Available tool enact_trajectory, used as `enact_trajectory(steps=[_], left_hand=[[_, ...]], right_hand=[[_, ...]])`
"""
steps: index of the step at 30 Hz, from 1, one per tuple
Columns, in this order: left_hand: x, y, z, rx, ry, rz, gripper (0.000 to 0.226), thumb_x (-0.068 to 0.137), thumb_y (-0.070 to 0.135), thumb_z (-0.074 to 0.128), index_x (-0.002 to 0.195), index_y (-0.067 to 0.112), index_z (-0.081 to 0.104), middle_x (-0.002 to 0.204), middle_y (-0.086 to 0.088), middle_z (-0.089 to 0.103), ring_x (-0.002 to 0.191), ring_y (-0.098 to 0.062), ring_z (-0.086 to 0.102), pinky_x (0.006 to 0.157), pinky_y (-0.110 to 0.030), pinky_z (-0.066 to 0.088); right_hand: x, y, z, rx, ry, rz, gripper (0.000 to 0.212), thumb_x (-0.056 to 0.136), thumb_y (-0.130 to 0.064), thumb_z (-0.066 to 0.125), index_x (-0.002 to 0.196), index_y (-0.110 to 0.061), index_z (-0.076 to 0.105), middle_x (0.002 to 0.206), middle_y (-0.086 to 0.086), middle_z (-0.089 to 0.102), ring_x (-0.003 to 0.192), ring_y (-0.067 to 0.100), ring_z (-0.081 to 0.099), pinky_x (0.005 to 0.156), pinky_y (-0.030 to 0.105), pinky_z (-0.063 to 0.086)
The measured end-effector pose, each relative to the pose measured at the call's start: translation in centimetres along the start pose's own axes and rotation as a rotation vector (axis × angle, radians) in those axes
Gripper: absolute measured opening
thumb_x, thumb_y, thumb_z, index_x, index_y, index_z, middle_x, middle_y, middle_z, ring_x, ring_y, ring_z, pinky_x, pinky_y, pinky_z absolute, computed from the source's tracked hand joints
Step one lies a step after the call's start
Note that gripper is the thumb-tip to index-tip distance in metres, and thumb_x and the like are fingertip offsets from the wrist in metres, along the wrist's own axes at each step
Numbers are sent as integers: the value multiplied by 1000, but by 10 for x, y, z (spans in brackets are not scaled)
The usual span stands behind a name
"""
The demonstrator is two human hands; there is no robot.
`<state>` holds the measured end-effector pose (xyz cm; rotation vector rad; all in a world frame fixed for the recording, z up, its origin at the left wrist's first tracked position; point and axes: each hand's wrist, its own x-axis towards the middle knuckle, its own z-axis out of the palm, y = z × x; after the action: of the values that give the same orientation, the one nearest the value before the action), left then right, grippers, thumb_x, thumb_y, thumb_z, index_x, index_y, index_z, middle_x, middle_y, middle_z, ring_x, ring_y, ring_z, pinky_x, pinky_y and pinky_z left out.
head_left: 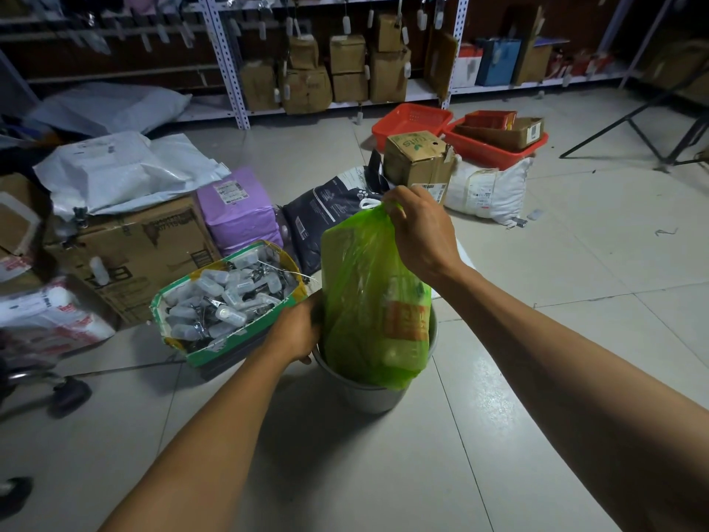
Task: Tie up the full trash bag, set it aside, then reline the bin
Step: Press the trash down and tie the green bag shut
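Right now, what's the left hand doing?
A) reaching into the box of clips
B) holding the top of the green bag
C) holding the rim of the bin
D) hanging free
C: the left hand holds the rim of the bin, while the right hand pinches the top of the green bag.

Right hand [418, 228] pinches green bag [368, 301] top; left hand [297, 332] grips bin [368, 393] rim.

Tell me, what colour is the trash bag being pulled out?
Bright green, see-through trash bag, clearest in the head view.
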<state>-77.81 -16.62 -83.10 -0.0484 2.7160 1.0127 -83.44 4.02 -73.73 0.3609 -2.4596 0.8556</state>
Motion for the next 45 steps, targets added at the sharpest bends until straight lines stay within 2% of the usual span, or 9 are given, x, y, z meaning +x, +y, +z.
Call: enact_trajectory(steps=[6,14,17,19,22,25,29,33,45], left_hand=[[-5,9,-5,-30,-15,-65,55,95,11,36,142,39,39,118,-17,60,68,-33,65,46,-43,57],[-2,14,-6,-88,-45,-176,49,102,17,37,146,38,33,135,-16,50,86,-40,65,48,-44,55],[1,6,-9,-35,-54,-187,47,99,23,38,144,37,36,108,-14,64,66,-32,68,49,-42,58],[1,0,-18,11,-39,-195,41,97,32,42,138,30,45,95,-13,69,67,-30,70,55,-38,59],[-1,-2,-39,127,78,-149,41,94,36,54,133,24,53,114,-15,68,100,-35,64,79,-38,52],[-8,8,-63,132,138,-114,37,93,33,57,127,19,59,120,-14,66,107,-34,60,85,-38,50],[-16,26,-85,185,139,-74,48,95,33,55,140,19,49,138,-14,54,123,-33,52,98,-39,43],[-29,57,-113,219,106,-58,50,96,33,55,143,19,47,142,-15,51,128,-33,49,103,-38,40],[-71,151,-182,310,49,-49,53,91,29,59,141,20,48,135,-14,54,125,-33,49,100,-38,42]], right_hand=[[4,-5,-5,26,23,-4,18,98,-20,51,108,-16,65,98,6,60,89,26,55,64,33,39],[17,-17,-20,2,66,-84,19,99,-23,50,110,-17,65,100,7,59,87,29,57,63,37,46],[21,-17,-23,8,47,-85,18,98,-22,51,109,-17,65,99,6,59,86,27,56,63,36,45],[22,-16,-26,17,31,-73,18,98,-20,52,110,-17,65,98,6,59,86,27,56,63,35,44],[24,-18,-28,27,-9,-56,16,96,-18,54,107,-17,65,97,5,59,86,27,56,62,32,39],[30,-27,-34,37,-78,-27,16,97,-21,51,107,-18,64,101,5,61,90,28,57,66,36,46],[31,-35,-36,45,-172,7,17,99,-21,48,108,-18,62,107,4,61,93,23,56,66,34,44],[37,-51,-52,44,-230,10,13,99,-19,48,99,-17,61,101,3,60,87,23,54,65,38,48],[70,-99,-140,24,-331,61,17,97,-25,47,106,-20,61,105,4,60,93,29,56,68,39,49]])
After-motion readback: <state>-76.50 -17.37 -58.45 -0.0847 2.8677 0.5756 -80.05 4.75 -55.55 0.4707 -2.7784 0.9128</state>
